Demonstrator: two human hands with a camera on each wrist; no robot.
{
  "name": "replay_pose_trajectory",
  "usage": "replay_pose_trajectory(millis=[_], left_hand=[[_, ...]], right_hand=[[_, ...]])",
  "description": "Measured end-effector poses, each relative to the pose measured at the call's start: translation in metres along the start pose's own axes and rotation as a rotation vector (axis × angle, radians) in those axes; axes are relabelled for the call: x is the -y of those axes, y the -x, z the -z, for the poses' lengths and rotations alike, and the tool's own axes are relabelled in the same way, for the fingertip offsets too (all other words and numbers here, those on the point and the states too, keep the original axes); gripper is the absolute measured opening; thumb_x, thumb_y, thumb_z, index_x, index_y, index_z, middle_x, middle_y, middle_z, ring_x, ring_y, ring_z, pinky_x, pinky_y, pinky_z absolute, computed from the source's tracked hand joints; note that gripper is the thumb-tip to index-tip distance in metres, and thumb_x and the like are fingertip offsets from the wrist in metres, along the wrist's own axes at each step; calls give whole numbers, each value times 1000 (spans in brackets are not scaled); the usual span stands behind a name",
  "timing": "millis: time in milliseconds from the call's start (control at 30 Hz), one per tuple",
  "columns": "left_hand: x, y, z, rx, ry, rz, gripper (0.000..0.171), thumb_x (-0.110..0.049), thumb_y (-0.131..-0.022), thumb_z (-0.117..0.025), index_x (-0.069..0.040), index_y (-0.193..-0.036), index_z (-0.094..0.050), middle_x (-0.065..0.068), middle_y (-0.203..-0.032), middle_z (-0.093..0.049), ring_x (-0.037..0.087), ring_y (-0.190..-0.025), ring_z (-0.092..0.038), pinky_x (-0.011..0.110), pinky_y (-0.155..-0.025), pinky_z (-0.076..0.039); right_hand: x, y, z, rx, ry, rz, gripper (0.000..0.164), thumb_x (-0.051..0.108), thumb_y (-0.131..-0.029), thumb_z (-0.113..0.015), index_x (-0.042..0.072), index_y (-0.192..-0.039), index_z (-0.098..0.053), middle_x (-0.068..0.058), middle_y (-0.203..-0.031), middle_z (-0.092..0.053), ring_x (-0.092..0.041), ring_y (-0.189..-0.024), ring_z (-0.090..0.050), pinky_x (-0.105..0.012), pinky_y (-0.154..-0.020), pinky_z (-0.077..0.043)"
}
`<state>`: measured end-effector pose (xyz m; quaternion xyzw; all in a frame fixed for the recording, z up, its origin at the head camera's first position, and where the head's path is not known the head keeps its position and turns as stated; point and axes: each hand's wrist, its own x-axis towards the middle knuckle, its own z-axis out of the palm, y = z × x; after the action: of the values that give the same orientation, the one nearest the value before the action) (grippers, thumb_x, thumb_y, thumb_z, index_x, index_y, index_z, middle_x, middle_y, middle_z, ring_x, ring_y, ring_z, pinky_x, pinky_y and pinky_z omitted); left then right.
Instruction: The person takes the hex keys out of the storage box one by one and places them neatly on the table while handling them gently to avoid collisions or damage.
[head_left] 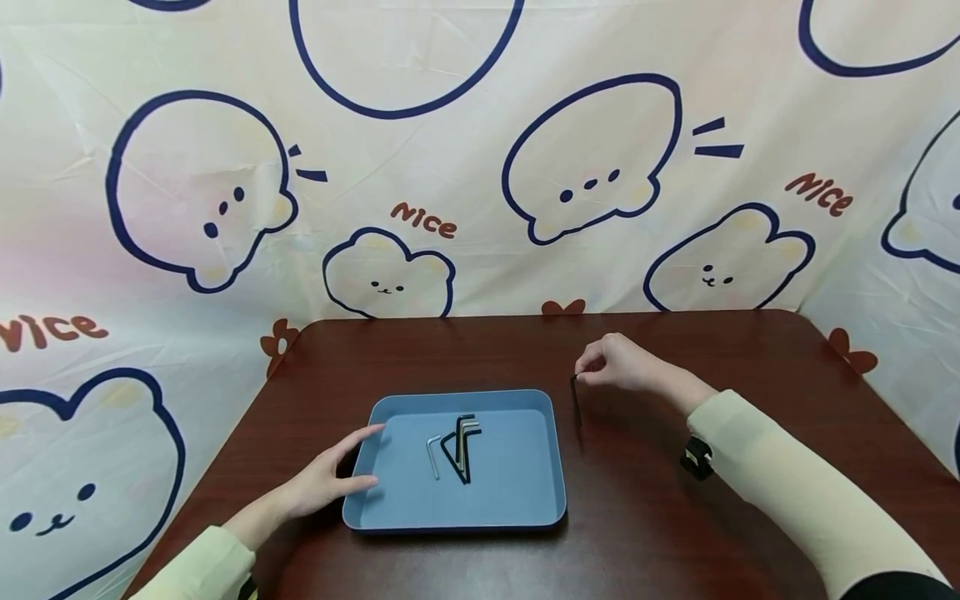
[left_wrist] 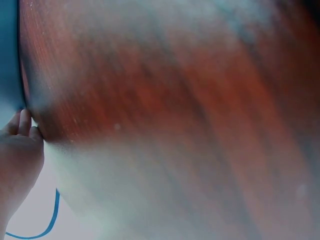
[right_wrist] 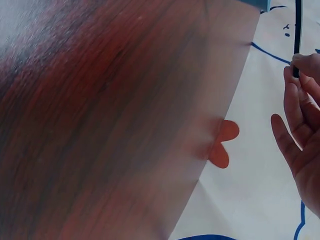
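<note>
In the head view my right hand (head_left: 622,363) pinches a black hex key (head_left: 576,402) between thumb and fingertips. Its long arm hangs downward, right of the blue tray (head_left: 525,500). The right wrist view shows the same hex key (right_wrist: 298,30) at the fingertips, the other fingers loosely bent. My left hand (head_left: 322,477) holds the tray's left side, with the thumb over the rim. Inside the tray, black hex keys (head_left: 467,458) and a brass-coloured one lie overlapping in a small cluster. A silver hex key (head_left: 433,458) lies apart, left of them.
The tray stands on a dark brown wooden table (head_left: 660,517). A cloth backdrop (head_left: 480,167) with cartoon drawings hangs behind the table and along both sides. Light sleeves cover both forearms, and a black strap (head_left: 697,457) sits at the right wrist.
</note>
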<state>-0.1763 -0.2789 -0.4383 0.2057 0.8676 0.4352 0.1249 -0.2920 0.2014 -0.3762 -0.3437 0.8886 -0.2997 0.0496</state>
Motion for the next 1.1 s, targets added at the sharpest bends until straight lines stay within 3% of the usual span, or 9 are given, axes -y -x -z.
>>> replay_pose_trajectory(millis=[167,333,733,1100], left_hand=[[0,0,0,0,0,2,70,-22,-91,-70,-7,-149,-34,22,-151,-30,45,-137,-23,67,-104,-21],[0,1,0,-3,-3,0,70,-22,-91,-70,-7,-149,-34,22,-151,-30,45,-138,-23,68,-103,-21],[0,1,0,5,10,2,70,-22,-91,-70,-8,-149,-34,22,-152,-29,44,-138,-22,68,-103,-21],[-1,0,-1,4,12,-9,70,-20,-91,-70,-6,-149,-33,22,-151,-30,44,-137,-23,67,-103,-22]], right_hand=[[-7,2,-4,-2,-31,-19,5,6,-87,-72,8,-85,-76,6,-79,-66,-15,-71,-55,-28,-64,-50],[-16,3,-12,16,-45,-19,10,5,-87,-72,12,-82,-77,6,-80,-66,-14,-72,-54,-28,-64,-49],[-28,6,-27,76,-2,-70,9,8,-87,-72,14,-83,-77,7,-81,-68,-14,-73,-54,-29,-67,-48],[-37,5,-31,43,15,-149,5,9,-86,-74,11,-84,-78,6,-82,-68,-14,-76,-55,-31,-69,-48]])
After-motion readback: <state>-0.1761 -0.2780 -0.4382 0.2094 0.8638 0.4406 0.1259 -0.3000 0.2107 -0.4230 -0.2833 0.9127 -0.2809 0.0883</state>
